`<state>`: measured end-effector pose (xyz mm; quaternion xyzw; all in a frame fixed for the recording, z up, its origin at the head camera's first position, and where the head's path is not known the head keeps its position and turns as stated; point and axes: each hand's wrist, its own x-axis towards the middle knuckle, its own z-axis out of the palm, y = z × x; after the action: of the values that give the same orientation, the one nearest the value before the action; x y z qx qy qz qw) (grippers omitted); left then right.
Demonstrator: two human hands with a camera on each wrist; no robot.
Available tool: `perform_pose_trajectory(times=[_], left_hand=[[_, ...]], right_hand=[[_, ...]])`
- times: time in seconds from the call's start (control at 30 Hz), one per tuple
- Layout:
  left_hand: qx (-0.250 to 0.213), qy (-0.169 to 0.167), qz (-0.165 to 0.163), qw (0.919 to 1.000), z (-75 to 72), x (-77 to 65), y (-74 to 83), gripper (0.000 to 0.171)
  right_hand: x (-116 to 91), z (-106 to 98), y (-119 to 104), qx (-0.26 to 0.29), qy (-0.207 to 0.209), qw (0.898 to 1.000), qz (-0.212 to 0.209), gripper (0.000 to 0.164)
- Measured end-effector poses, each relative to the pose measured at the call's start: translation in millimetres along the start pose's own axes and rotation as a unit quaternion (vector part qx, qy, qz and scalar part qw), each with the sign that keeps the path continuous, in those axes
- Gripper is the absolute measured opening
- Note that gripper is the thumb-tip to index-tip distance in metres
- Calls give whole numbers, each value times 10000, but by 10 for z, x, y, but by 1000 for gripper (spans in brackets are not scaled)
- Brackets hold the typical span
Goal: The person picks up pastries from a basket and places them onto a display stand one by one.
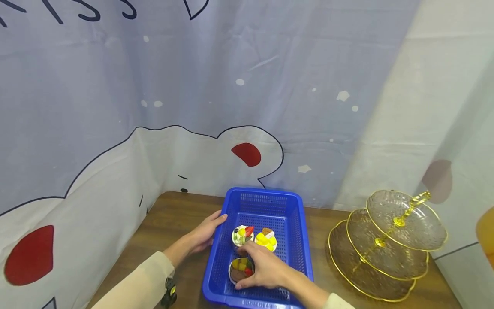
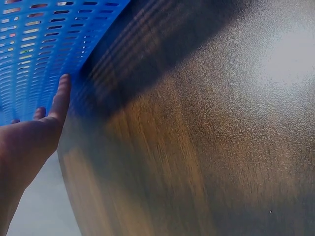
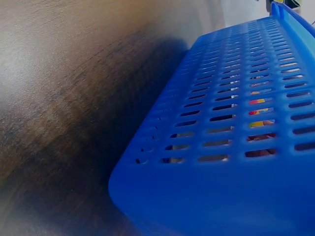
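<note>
A blue plastic basket (image 1: 302,231) with slotted walls stands on the wooden table. My left hand (image 1: 205,233) is at its left side; in the left wrist view that hand (image 2: 37,130) has its fingers extended along the outer wall. Inside the basket, my right hand (image 1: 266,266) spans a brown toy fruit tart (image 1: 237,274), thumb at the near edge and fingers at the far edge. Farther back lie a white-topped toy fruit tart (image 1: 240,235) and another with yellow pieces (image 1: 266,241). The right wrist view shows the basket's outer wall (image 3: 221,191), not the hand.
Right of the basket stands a three-tier glass stand (image 1: 386,244) with gold rims and a gold centre post. A printed curtain (image 1: 231,107) hangs behind the wooden table (image 1: 177,214). Something orange (image 1: 487,236) shows at the right edge.
</note>
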<state>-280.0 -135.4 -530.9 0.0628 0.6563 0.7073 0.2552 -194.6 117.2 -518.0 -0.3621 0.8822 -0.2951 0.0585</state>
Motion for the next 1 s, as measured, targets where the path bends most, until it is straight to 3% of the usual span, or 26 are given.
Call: perform_pose_trajectory(times=[0.37, 1.0], left_hand=[[63, 179, -36, 9998, -31, -22, 12, 62], [-24, 79, -13, 10000, -10, -9, -10, 64]], right_hand=[[13, 12, -18, -547, -2, 9985, -18, 79], [-16, 40, -22, -1089, -112, 9940, -45, 70]])
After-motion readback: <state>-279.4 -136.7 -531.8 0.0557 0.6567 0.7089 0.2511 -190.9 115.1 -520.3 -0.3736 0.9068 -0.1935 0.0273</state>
